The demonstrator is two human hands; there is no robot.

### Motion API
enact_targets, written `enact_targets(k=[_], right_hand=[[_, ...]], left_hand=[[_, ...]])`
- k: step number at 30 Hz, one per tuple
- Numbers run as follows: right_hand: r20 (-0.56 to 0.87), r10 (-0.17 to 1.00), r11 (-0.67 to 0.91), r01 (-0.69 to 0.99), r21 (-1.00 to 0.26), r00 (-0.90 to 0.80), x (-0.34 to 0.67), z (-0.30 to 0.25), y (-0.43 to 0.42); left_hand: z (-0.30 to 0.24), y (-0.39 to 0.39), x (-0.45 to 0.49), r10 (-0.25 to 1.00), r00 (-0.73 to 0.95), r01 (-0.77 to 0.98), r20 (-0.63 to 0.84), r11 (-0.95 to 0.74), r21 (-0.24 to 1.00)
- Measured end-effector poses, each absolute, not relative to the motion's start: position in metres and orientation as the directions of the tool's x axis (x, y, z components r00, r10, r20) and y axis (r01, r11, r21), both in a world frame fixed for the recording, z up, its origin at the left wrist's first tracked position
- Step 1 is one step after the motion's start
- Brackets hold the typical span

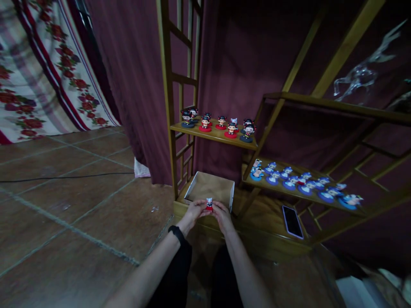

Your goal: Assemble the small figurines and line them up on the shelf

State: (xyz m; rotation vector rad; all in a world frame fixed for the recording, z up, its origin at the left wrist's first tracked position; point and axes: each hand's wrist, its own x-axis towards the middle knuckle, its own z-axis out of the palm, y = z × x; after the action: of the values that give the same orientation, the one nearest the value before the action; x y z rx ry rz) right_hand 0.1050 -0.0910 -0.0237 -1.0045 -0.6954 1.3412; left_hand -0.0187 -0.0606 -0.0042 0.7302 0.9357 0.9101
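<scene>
A small figurine (209, 202) with a white top and a red base is held upright between both hands, in front of the shelf unit. My left hand (195, 210) grips it from the left, fingers closed on its side. From the right, my right hand (221, 212) pinches the same figurine. Just behind the hands lies a shallow cardboard box (212, 187) with white edges, on the bottom board of the unit. The figurine's finer details are too small to make out.
Several black-haired figurines on red or dark bases stand on the upper shelf (213, 136). Several blue and white figurines (290, 182) line a lower shelf at right. A phone (292, 221) lies on the bottom board. A clear glass animal ornament (359, 79) stands higher up.
</scene>
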Motion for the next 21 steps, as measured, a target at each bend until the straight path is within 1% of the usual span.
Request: enact_targets(k=[3,5,8,11,13,17,19,21], right_hand=[[-0.151,0.983,-0.091,-0.447,-0.89,0.101,0.103,-0.024,-0.108],[-0.15,0.984,-0.095,-0.422,-0.902,0.098,0.104,-0.026,-0.118],[-0.145,0.983,-0.089,-0.39,-0.916,0.116,0.107,-0.03,-0.129],[-0.148,0.98,-0.087,-0.385,-0.919,0.13,0.109,-0.033,-0.134],[-0.165,0.975,-0.093,-0.4,-0.912,0.151,0.108,-0.034,-0.133],[-0.21,0.969,-0.131,-0.449,-0.884,0.13,0.105,-0.036,-0.129],[-0.233,0.967,-0.158,-0.474,-0.866,0.103,0.105,-0.039,-0.126],[-0.261,0.958,-0.171,-0.496,-0.851,0.117,0.106,-0.042,-0.123]], left_hand=[[-0.006,-0.077,-0.02,0.907,0.314,-0.234,-0.281,0.361,0.903],[-0.007,-0.086,-0.02,0.916,0.323,-0.139,-0.238,0.294,0.946],[-0.006,-0.099,-0.02,0.936,0.328,0.044,-0.127,0.119,0.992],[0.001,-0.109,-0.022,0.938,0.341,0.218,0.063,-0.144,0.965],[0.005,-0.112,-0.024,0.929,0.339,0.291,0.148,-0.253,0.922],[0.005,-0.111,-0.027,0.934,0.312,0.334,0.175,-0.28,0.9],[0.0,-0.106,-0.027,0.935,0.319,0.302,0.156,-0.256,0.918],[-0.008,-0.1,-0.025,0.938,0.334,0.223,0.091,-0.173,0.959]])
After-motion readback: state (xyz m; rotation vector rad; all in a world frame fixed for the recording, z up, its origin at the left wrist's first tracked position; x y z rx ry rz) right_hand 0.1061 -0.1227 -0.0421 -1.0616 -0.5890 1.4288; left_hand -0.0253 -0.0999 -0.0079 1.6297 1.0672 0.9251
